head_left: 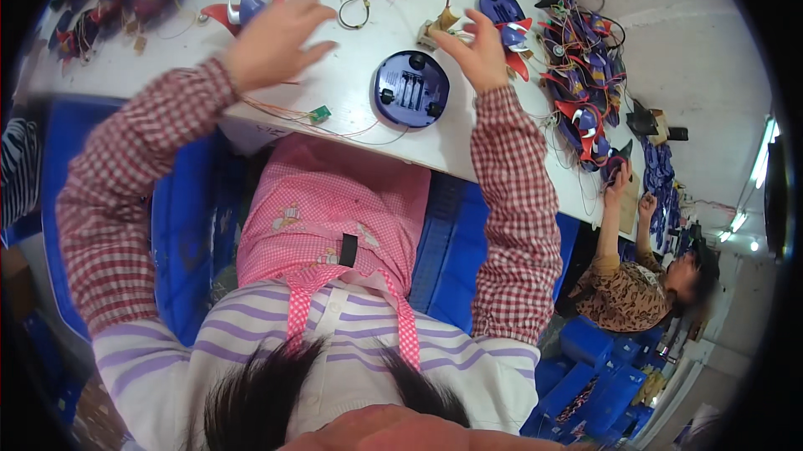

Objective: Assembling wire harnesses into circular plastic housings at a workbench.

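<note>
While the blue round toy base (411, 88) lies battery-slot up on the white table (351, 58), midway between both arms, the left hand (276, 37) hovers with fingers spread wide, empty, just over a red-and-blue winged toy part (242, 6). The right hand (483, 48) pinches a small tan component (441, 25), wires trailing. A heap of like toys (585, 75) waits farther right.
</note>
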A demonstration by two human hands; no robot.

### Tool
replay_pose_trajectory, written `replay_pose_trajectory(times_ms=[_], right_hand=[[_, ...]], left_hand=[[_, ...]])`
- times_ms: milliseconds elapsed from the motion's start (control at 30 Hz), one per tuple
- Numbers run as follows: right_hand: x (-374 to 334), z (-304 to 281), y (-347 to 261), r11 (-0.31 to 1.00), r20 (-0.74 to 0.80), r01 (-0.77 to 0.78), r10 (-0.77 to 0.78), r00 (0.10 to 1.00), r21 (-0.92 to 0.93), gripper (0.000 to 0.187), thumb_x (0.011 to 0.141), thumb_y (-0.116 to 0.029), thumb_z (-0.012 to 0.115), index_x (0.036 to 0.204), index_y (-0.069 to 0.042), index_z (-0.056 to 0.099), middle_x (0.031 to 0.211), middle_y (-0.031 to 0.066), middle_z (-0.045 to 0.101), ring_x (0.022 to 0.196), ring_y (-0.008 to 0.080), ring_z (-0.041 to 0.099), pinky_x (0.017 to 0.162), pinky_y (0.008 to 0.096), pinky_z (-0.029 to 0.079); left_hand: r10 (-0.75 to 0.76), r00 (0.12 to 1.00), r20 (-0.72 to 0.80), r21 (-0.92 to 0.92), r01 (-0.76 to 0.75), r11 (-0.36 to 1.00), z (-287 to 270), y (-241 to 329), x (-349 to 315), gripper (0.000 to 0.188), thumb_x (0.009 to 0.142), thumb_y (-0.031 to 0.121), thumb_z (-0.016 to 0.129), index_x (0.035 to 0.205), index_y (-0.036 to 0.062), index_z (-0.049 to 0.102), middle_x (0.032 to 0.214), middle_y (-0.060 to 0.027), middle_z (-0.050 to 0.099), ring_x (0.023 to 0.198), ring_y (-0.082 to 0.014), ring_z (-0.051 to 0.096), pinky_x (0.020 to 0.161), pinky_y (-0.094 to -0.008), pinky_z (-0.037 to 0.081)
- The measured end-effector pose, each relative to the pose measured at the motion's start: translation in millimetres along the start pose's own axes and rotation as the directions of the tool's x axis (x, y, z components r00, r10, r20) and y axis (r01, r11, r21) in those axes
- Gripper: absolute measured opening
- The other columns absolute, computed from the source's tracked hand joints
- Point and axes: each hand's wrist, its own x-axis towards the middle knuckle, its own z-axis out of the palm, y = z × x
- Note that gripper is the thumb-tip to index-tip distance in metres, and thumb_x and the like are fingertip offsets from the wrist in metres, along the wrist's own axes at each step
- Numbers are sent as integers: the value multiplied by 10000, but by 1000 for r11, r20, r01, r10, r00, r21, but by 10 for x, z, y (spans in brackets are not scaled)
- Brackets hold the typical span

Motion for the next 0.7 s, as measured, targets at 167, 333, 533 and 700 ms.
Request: replay_pose_trajectory(times_ms=[167,333,533,700], right_hand=[[140,-92,-265,874,209,-384,333,920,297,427,747,-249,724,1023,34,564,827,120,621,641,147,574,528,238,484],[-234,-509,-762,766,265,-370,266,927,525,267,787,-127,683,978,25,575,756,86,621,557,105,542,461,193,454],[-1094,-743,-804,969,109,26,-55,992,244,235,784,-49,693,988,-12,583,854,53,548,630,122,546,520,206,466],[-1047,-625,-897,980,50,130,-139,989,149,250,764,-29,699,989,-28,589,887,54,518,677,144,535,565,228,451]], left_hand=[[-194,971,142,-299,229,926,630,556,353,348,877,293,555,1097,24,561,836,-138,647,705,-252,630,639,-323,499],[-243,959,143,-371,280,885,667,771,299,287,871,235,533,1054,17,562,752,-146,655,672,-285,635,616,-349,498],[-259,965,49,-404,256,878,624,1160,137,227,847,171,515,1013,23,561,722,-151,648,641,-305,629,599,-366,494],[-256,967,6,-408,236,882,530,1091,225,210,828,151,519,992,26,556,722,-156,644,646,-314,627,596,-376,489]])
